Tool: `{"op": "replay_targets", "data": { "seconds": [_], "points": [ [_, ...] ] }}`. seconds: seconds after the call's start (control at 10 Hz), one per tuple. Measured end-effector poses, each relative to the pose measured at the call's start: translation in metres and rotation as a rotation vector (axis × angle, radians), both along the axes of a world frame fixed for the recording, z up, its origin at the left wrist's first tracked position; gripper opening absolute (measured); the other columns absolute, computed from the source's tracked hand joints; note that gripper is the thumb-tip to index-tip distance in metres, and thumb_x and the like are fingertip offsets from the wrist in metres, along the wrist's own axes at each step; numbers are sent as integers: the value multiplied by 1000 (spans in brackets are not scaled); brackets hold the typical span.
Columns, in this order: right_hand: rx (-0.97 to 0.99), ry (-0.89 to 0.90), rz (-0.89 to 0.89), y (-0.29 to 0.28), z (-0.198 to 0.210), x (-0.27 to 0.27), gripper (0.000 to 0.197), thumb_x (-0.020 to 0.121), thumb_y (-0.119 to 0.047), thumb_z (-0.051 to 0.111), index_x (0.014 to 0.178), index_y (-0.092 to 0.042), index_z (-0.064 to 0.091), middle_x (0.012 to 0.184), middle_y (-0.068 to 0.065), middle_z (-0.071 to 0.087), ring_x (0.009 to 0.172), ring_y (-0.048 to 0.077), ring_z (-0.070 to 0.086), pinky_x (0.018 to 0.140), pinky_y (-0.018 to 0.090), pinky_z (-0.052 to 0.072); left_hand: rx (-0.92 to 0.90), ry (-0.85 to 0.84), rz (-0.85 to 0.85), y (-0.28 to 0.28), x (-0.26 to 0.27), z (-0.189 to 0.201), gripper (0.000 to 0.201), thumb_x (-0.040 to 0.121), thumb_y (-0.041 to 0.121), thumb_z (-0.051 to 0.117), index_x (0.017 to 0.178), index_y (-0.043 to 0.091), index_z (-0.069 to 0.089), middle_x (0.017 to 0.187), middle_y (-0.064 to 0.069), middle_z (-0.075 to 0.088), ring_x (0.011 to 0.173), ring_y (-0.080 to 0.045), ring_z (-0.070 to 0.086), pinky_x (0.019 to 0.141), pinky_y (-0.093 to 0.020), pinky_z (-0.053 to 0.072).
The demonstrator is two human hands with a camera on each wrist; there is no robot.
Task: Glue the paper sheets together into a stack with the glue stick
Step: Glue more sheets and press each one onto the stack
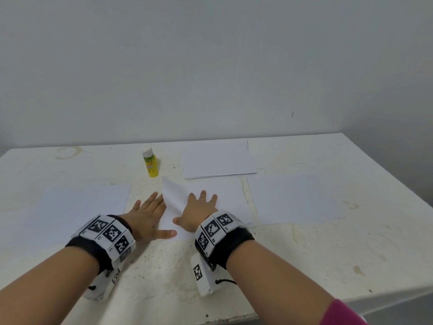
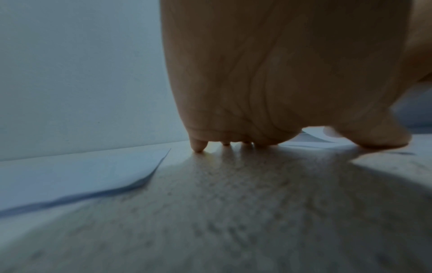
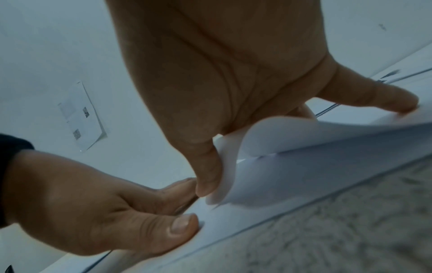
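Note:
A yellow glue stick [image 1: 150,163] with a white cap stands upright at the back of the table. In the middle lies a pile of white sheets [image 1: 243,214]. Its top sheet [image 1: 180,193] sits askew and curls up [image 3: 292,136] under my palm. My right hand [image 1: 199,208] [image 3: 222,73] lies flat on this top sheet with the fingers spread, and the thumb touches the curl. My left hand [image 1: 150,216] [image 2: 280,83] rests flat at the pile's left edge. Its thumb [image 3: 182,227] presses the lower sheet's near corner. Neither hand holds the glue stick.
More white paper lies on the worn white table [image 1: 234,266]: one sheet at the left [image 1: 77,207] [image 2: 70,177], one at the right [image 1: 297,198], and a thin stack at the back [image 1: 220,160]. A grey wall stands behind the table.

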State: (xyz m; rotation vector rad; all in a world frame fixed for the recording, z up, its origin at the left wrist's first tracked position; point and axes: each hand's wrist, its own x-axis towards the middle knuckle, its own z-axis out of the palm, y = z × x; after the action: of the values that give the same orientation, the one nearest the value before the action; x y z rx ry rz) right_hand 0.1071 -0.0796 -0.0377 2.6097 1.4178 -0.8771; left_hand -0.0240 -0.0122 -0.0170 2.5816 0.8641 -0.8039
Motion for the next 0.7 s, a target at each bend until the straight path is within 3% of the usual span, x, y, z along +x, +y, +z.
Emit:
{"op": "replay_targets", "data": {
  "seconds": [0.7],
  "points": [
    [-25,-15,18,-2,-13,6,103,83,-68,51,152,-15,-2,159,15,-9,145,38,-13,112,65,10,5,-11,5,-1,0,1,161,15,103,-12,147,11,-26,157,-3,-27,145,-23,-22,118,-52,0]
  ]
}}
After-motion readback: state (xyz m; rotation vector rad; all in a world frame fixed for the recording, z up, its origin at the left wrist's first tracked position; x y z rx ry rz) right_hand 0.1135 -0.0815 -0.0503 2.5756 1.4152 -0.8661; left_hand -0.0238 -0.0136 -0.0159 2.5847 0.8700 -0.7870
